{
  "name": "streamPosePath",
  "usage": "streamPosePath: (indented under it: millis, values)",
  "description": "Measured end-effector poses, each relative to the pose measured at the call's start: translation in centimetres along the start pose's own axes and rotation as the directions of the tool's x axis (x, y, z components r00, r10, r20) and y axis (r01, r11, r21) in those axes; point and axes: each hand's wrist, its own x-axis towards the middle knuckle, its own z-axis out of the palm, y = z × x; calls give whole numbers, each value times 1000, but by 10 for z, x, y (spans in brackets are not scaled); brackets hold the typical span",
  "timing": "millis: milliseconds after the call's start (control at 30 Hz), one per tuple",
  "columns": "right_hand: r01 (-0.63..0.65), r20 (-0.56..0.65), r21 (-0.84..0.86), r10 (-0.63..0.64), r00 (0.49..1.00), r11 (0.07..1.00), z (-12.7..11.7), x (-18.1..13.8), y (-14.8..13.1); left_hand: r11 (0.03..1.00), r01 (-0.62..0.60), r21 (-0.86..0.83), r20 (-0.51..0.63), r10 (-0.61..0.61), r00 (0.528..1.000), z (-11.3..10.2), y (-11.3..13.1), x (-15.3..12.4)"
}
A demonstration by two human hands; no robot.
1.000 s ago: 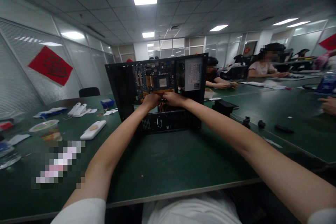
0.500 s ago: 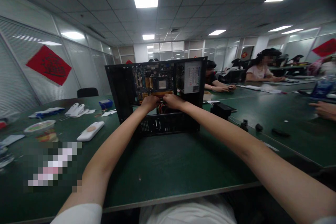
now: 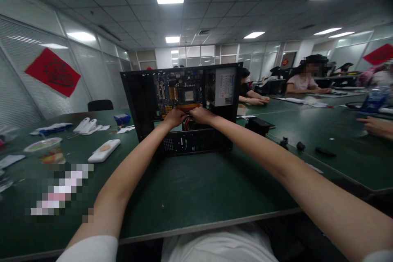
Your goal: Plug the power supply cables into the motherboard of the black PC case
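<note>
Working inside the black metal open-sided computer case (image 3: pixel 135 102), which stands upright on the dark green worktop (image 3: pixel 190 188) straight ahead of the person, both hands meet at the lower edge of the blue-green circuit board (image 3: pixel 179 88) fixed to the case's back wall. The left hand (image 3: pixel 175 118) and the right hand (image 3: pixel 201 114) sit almost knuckle to knuckle on a long orange strip (image 3: pixel 184 107) that runs along the board, just above a bunch of red wires (image 3: pixel 188 124). The fingers of both hands curl in toward the strip, but their tips are hidden behind the knuckles, so I cannot tell whether they pinch it or only press on it.

Both arms are at full stretch and nothing braces the case, so any push on the strip probably goes straight into a tall box that can slide or rock. Even, modest pressure from both hands, directed squarely at the board, looks safer than force from one side. The red wires lie close below the fingers and are best kept from under them. The silver boxy power supply (image 3: pixel 225 86) sits just right of the board, near the right wrist.

A white oblong handset (image 3: pixel 104 150) lies well apart to the left, and another person's hand (image 3: pixel 373 125) rests on the far right.
</note>
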Motion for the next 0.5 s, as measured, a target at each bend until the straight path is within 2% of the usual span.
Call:
streamPosePath:
  millis: [267, 500]
  values:
    - [-13, -22, 39, 14, 1000, 999, -1, -5, 0, 986, -44, -162, -86, 30, 996, 10, -11, 18]
    - [-93, 10, 164, 92, 996, 982, 1, -13, 3, 974, -47, -222, -92, 27, 995, 18, -17, 23]
